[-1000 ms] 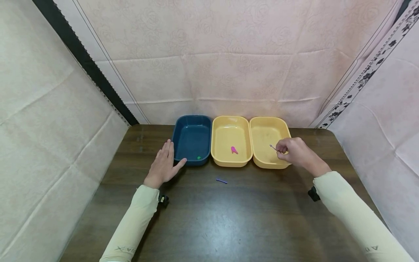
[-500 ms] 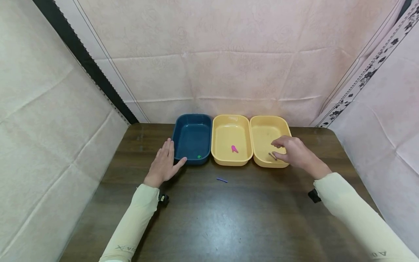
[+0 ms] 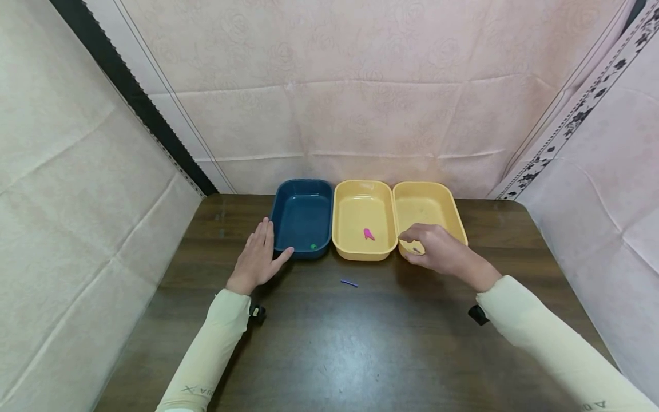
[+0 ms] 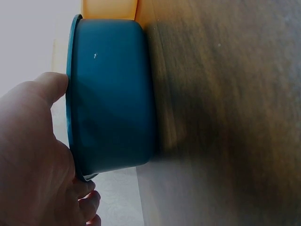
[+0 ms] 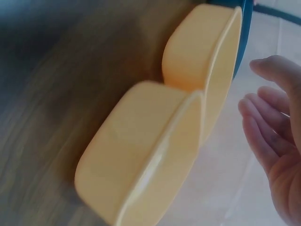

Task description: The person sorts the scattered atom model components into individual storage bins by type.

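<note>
My left hand (image 3: 255,260) rests against the blue tray (image 3: 302,206), its fingers straight along the left side and the thumb at the near rim. In the left wrist view, the thumb touches that rim. My right hand (image 3: 435,249) is above the near end of the right yellow tray (image 3: 424,200), thumb and fingers apart with nothing held. Between them a small thin stick (image 3: 416,249) shows in the tray, partly hidden. A small pink piece (image 3: 368,234) lies in the middle yellow tray (image 3: 362,191). Inside the blue tray is a tiny green piece (image 3: 313,246).
A short blue-violet stick (image 3: 349,283) lies on the brown wooden table (image 3: 309,343), in front of the trays. All the trays stand side by side at the table's far edge. Pale patterned cloth (image 3: 360,114) hangs behind and on both sides.
My right hand has let go of the thin stick, which fell into the right yellow tray. It then moved left and slightly nearer. The left hand stays put.
</note>
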The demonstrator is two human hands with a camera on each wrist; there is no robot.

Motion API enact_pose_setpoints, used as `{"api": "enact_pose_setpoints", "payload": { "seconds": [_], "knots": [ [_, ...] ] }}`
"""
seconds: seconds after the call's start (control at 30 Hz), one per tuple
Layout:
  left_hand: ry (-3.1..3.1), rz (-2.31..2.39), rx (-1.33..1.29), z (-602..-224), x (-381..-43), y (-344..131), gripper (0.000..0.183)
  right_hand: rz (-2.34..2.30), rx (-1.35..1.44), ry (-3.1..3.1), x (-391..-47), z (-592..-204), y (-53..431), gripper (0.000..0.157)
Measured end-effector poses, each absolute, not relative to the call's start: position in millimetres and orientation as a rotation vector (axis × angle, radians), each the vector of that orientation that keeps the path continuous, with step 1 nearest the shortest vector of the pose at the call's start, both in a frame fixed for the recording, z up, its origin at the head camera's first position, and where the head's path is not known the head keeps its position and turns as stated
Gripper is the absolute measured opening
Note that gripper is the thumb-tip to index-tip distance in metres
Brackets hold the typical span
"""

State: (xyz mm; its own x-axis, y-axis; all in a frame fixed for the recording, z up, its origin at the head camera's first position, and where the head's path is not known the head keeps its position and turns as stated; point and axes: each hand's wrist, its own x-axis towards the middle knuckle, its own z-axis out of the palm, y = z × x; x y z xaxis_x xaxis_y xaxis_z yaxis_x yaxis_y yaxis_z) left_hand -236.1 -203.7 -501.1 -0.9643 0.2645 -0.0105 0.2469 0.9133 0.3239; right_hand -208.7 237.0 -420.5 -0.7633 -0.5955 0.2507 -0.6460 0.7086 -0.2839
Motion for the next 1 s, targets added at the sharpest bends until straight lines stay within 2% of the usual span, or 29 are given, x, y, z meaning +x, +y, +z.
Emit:
{"api": "enact_pose_setpoints", "payload": {
  "seconds": [0.67,1.0],
  "knots": [
    [3.018,0.5,0.393,-501,-236,-204,0.102,0.468,1.29,-2.786,-195,-445,184,0.028],
    [3.019,0.487,0.39,-501,-236,-203,0.102,0.569,1.29,-2.942,-195,-459,163,0.029]
  ]
}}
